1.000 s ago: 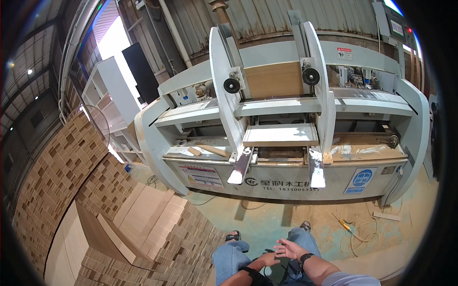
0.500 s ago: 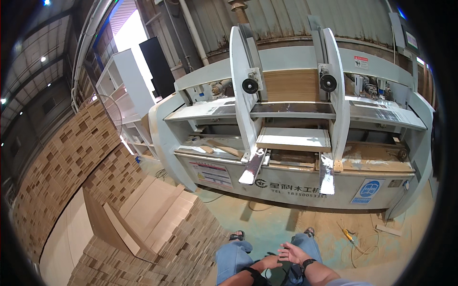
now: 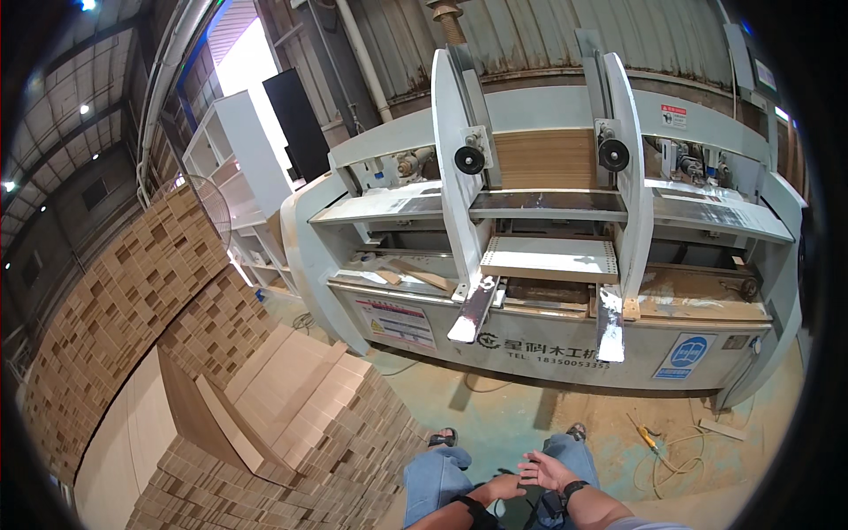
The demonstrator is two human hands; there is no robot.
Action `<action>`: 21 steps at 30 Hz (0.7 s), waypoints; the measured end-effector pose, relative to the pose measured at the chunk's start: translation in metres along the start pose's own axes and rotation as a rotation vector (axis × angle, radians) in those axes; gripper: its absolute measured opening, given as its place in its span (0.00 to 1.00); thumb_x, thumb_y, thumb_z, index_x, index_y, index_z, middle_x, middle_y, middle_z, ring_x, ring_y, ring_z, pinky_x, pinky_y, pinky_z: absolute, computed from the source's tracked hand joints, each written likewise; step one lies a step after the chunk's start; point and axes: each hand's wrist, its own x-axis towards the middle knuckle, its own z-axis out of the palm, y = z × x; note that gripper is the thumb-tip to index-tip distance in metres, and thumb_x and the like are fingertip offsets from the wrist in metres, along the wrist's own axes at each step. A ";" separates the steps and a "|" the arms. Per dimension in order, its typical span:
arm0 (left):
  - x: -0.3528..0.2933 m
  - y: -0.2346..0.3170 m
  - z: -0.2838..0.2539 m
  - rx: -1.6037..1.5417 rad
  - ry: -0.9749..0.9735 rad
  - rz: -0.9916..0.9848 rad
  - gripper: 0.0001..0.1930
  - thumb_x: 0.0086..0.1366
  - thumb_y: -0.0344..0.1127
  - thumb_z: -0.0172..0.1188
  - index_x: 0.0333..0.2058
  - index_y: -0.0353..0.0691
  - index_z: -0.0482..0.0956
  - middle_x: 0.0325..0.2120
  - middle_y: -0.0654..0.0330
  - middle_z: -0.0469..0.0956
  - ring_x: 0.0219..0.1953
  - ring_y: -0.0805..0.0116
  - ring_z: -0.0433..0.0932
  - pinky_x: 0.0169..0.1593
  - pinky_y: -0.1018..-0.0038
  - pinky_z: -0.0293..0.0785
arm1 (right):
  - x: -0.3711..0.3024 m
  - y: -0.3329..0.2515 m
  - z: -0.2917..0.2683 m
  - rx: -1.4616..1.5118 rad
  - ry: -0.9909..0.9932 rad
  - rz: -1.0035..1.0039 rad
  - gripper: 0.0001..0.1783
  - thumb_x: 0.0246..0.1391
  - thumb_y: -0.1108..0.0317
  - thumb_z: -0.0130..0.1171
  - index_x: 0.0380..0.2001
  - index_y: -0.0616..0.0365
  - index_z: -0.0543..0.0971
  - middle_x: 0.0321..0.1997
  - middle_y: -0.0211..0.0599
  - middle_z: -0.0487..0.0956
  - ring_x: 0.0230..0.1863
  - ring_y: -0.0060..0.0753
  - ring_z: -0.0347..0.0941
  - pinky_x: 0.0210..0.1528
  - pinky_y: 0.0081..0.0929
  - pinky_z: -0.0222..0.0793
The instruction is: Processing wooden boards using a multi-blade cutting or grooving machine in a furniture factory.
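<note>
My right hand [image 3: 548,473] is held palm up over my lap, fingers spread and nothing in it. Beside it, my left hand [image 3: 503,488] points toward the right palm with its fingers stretched out, and the fingertips come close to it; whether they touch is hard to tell. A dark band circles each wrist. Ahead of my knees stands a pale woodworking machine [image 3: 530,340] with two upright white frames and black handwheels. Across its middle lies a light board [image 3: 549,256], with a stack of brown boards [image 3: 543,159] behind it.
Stacked wooden panels [image 3: 291,389] rise close on my left, with a taller stack [image 3: 115,274] beyond. Two metal support arms [image 3: 609,327] jut from the machine toward me. On the dusty floor at right lie a yellow air gun [image 3: 649,437] and its coiled hose [image 3: 680,477].
The whole scene has shifted slightly to the right in the picture. Both hands keep nearly the same pose over my lap.
</note>
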 end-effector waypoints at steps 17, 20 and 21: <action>0.003 0.001 0.001 0.014 -0.029 -0.029 0.23 0.51 0.48 0.52 0.36 0.32 0.72 0.35 0.45 0.72 0.40 0.50 0.71 0.43 0.62 0.66 | -0.002 0.001 -0.003 0.025 -0.002 -0.011 0.17 0.55 0.54 0.41 0.40 0.54 0.64 0.38 0.41 0.73 0.35 0.39 0.72 0.42 0.44 0.67; 0.004 0.001 -0.002 0.020 -0.107 -0.043 0.27 0.51 0.52 0.51 0.41 0.34 0.67 0.37 0.44 0.71 0.41 0.49 0.70 0.44 0.62 0.65 | -0.003 0.001 -0.002 0.030 -0.012 -0.013 0.17 0.55 0.54 0.41 0.41 0.54 0.64 0.39 0.41 0.72 0.36 0.39 0.72 0.42 0.44 0.66; 0.004 -0.002 0.000 0.016 -0.097 -0.044 0.27 0.51 0.52 0.51 0.42 0.35 0.67 0.37 0.44 0.71 0.41 0.49 0.70 0.44 0.62 0.65 | -0.002 0.000 0.000 0.018 -0.011 -0.013 0.17 0.55 0.54 0.41 0.42 0.54 0.64 0.39 0.41 0.72 0.36 0.39 0.72 0.42 0.44 0.66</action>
